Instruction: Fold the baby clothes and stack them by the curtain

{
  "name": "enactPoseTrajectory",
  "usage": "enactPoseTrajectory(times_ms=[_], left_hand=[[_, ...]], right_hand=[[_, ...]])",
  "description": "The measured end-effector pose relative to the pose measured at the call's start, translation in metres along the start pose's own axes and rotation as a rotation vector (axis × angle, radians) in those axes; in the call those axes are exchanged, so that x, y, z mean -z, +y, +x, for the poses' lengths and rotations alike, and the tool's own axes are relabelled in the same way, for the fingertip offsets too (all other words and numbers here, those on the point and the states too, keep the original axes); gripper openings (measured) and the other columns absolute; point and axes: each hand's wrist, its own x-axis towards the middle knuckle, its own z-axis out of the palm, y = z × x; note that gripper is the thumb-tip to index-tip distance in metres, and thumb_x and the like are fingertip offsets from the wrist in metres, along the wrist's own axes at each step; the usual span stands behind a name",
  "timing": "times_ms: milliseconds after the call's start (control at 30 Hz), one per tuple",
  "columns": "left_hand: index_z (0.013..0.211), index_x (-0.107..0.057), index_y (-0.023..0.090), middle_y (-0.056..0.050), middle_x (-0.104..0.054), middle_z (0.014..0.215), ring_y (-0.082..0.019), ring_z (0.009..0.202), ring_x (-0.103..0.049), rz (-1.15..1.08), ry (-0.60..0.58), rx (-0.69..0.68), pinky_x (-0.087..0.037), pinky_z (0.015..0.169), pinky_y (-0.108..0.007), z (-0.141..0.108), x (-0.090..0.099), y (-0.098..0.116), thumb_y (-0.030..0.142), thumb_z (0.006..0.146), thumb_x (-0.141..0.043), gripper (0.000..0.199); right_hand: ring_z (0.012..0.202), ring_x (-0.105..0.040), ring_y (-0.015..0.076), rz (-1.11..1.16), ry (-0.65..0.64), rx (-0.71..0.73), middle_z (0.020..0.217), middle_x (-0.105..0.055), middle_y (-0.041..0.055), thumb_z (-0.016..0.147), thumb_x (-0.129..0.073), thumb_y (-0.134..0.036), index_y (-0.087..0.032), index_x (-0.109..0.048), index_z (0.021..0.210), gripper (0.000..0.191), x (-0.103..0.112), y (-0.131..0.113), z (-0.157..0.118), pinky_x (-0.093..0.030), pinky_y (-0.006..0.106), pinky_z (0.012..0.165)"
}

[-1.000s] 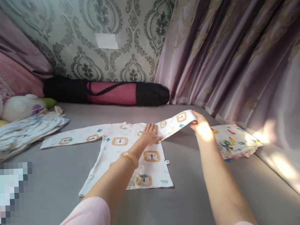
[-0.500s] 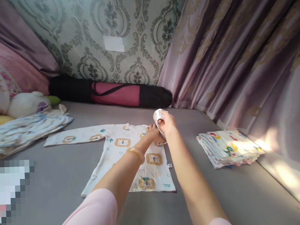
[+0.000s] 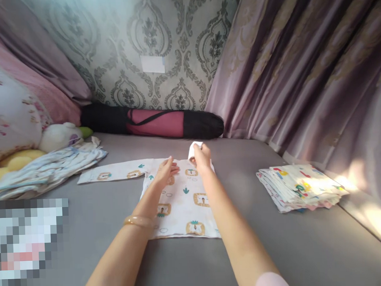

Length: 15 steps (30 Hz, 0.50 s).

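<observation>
A white long-sleeved shirt (image 3: 176, 197) with lion prints lies on the grey sheet, one sleeve (image 3: 116, 170) stretched out to the left. My left hand (image 3: 166, 171) rests on its upper part near the collar, fingers extended and slightly spread. At the upper right of the shirt, my right hand (image 3: 202, 157) pinches the other sleeve's cuff (image 3: 193, 149), which is raised off the sheet. The shirt's right edge is partly hidden by my right forearm.
Folded printed cloths (image 3: 300, 187) are stacked at the right. A black and pink long bag (image 3: 155, 122) lies along the wall. Striped cloth (image 3: 53, 164), a white plush toy (image 3: 60, 137) and a floral pillow (image 3: 11, 120) are at the left.
My left hand has moved left across the shirt, away from my right hand. My right hand has shifted slightly left with the cuff. The shirt's body now looks narrower. The view has turned slightly left.
</observation>
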Motion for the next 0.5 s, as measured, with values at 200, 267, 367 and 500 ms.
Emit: enactPoseTrajectory(times_ms=[200,267,367,500], left_hand=[[0.105,-0.055,0.018,-0.012,-0.068,0.09,-0.023,0.089,-0.068,-0.41,0.005,0.158,-0.056,0.071,-0.034,-0.003,0.007,0.005,0.065,0.093,-0.027,0.057],[0.101,-0.054,0.018,-0.009,-0.067,0.085,-0.02,0.081,-0.068,-0.268,0.018,0.086,-0.054,0.068,-0.031,-0.002,0.006,0.002,0.062,0.088,-0.042,0.048],[0.096,-0.053,0.02,-0.002,-0.061,0.073,-0.016,0.065,-0.063,-0.021,0.116,0.016,-0.05,0.059,-0.028,-0.001,0.007,-0.004,0.052,0.08,-0.058,0.036],[0.09,-0.054,0.021,0.003,-0.054,0.065,-0.015,0.059,-0.057,0.127,0.149,-0.06,-0.044,0.054,-0.026,-0.001,0.016,-0.009,0.04,0.083,-0.051,0.02]], right_hand=[[0.067,-0.067,0.015,-0.194,-0.398,-0.11,0.083,-0.071,0.0056,0.086,-0.059,-0.051,-0.018,-0.066,0.086,0.034,0.003,0.028,-0.006,-0.053,0.024,0.058],[0.077,-0.069,0.0161,-0.211,-0.261,-0.1,0.095,-0.072,0.0109,0.094,-0.046,-0.049,-0.015,-0.066,0.095,0.039,0.02,0.029,0.008,-0.054,0.026,0.067],[0.102,-0.067,0.0174,-0.442,-0.136,0.034,0.117,-0.067,0.0172,0.102,-0.023,-0.04,-0.01,-0.06,0.118,0.05,0.047,0.027,0.031,-0.051,0.029,0.086],[0.134,-0.044,0.0197,-0.851,-0.2,0.176,0.142,-0.05,0.0189,0.1,-0.025,-0.032,-0.006,-0.048,0.138,0.051,0.065,0.041,0.037,-0.03,0.031,0.111]])
